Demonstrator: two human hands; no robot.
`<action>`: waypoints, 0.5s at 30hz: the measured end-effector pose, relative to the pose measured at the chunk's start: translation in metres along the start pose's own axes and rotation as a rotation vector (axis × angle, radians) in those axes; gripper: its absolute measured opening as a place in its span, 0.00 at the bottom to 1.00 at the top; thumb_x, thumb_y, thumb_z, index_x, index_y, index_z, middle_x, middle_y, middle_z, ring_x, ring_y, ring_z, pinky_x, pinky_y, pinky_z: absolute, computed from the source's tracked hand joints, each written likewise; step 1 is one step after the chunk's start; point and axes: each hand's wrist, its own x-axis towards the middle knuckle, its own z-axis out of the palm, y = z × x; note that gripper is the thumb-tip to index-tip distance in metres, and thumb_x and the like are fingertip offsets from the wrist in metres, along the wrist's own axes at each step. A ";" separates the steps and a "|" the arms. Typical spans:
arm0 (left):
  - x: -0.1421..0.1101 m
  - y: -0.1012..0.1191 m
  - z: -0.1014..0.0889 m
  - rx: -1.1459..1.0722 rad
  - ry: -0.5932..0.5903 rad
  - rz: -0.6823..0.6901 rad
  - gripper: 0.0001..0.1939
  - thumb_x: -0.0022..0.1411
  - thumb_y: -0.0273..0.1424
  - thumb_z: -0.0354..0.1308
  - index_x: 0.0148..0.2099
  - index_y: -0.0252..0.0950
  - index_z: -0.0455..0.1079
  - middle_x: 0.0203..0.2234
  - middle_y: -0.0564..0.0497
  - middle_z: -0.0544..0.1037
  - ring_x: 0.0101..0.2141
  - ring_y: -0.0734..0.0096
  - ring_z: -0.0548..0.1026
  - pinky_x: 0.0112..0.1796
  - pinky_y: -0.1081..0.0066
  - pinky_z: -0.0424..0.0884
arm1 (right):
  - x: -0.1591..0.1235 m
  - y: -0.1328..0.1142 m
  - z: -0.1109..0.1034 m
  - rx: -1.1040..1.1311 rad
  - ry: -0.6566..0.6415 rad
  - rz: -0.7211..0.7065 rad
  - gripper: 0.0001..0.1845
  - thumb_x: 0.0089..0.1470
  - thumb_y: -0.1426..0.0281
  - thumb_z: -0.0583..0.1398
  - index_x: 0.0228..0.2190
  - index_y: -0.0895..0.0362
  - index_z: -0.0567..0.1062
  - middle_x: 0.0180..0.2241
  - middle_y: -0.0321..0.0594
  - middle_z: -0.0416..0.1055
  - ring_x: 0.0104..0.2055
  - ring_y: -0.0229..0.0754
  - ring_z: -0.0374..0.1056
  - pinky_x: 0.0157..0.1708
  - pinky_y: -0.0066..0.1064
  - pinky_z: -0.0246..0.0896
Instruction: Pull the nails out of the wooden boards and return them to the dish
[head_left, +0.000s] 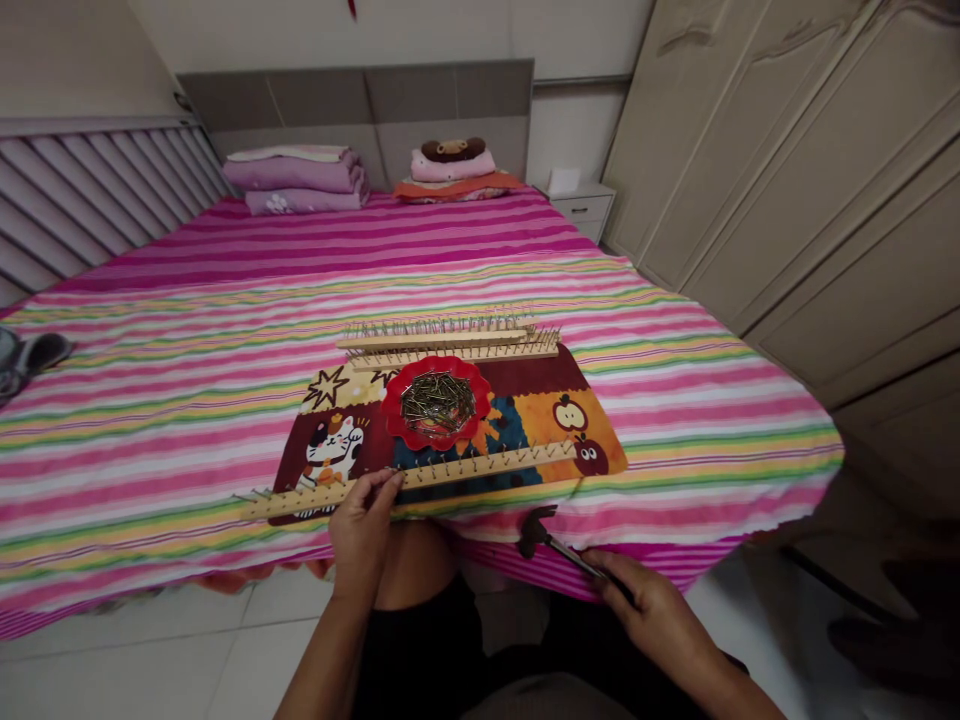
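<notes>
My right hand (654,605) is wrapped round the dark handle of a claw hammer (559,545), whose head hangs low past the bed's front edge. My left hand (365,525) rests at the nearest wooden strip (495,463), thumb and forefinger pinched together over it; what they pinch is hidden. Several nails stand in a row along that strip. Behind it sits a red scalloped bowl (394,425) holding many loose nails (437,400). Farther back lie more wooden strips (435,340) bristling with nails. A colourful printed mat (536,375) lies under the bowl.
A striped sheet (187,370) covers the bed. Folded bedding (300,178) and a second stack (454,165) stand by the headboard (450,95). A nightstand (585,208) and wardrobe (787,150) stand at right. A grey item (34,355) lies at the left edge.
</notes>
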 end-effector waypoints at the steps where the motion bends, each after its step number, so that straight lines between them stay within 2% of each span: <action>1: -0.001 0.000 0.000 0.018 0.003 0.018 0.15 0.55 0.44 0.55 0.37 0.40 0.73 0.35 0.52 0.79 0.38 0.68 0.75 0.41 0.70 0.71 | 0.000 0.000 0.000 -0.003 0.002 -0.001 0.19 0.53 0.66 0.54 0.45 0.53 0.77 0.44 0.43 0.77 0.47 0.47 0.73 0.48 0.38 0.67; 9: -0.004 -0.005 0.005 0.059 0.014 0.144 0.11 0.56 0.40 0.54 0.35 0.40 0.72 0.35 0.51 0.77 0.41 0.66 0.73 0.46 0.70 0.67 | -0.002 -0.004 0.001 0.017 0.018 -0.028 0.18 0.54 0.66 0.54 0.44 0.53 0.77 0.43 0.43 0.77 0.46 0.47 0.73 0.47 0.38 0.68; 12: -0.005 -0.008 0.004 0.070 0.013 0.169 0.10 0.56 0.39 0.54 0.35 0.41 0.72 0.35 0.51 0.77 0.41 0.66 0.73 0.45 0.70 0.67 | -0.006 -0.025 -0.003 0.064 0.032 -0.074 0.17 0.56 0.66 0.55 0.45 0.52 0.76 0.44 0.42 0.77 0.46 0.46 0.73 0.47 0.35 0.69; 15: -0.005 -0.010 0.003 0.072 0.007 0.196 0.09 0.57 0.38 0.53 0.35 0.41 0.72 0.36 0.51 0.77 0.42 0.67 0.73 0.46 0.71 0.67 | -0.003 -0.064 -0.008 0.081 0.086 -0.192 0.16 0.58 0.66 0.54 0.46 0.50 0.75 0.43 0.41 0.77 0.46 0.44 0.73 0.46 0.31 0.69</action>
